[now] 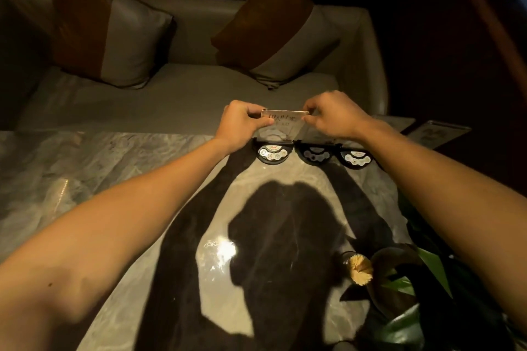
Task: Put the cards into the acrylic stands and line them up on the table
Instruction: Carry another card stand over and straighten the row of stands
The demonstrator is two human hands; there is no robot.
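A pale sofa with two cushions sits beyond the far edge of the marble tabletop; at that far edge three black-based acrylic stands line up, and over the leftmost stand I hold the card; my left hand pinches its left end, my right hand its right end, fingers closed on it.

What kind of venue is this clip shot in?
Probably a dim restaurant or lounge booth: a polished marble table, a beige upholstered sofa with brown-and-grey cushions, and black call-button bases under clear acrylic stands. Both hands grip one stand's card.
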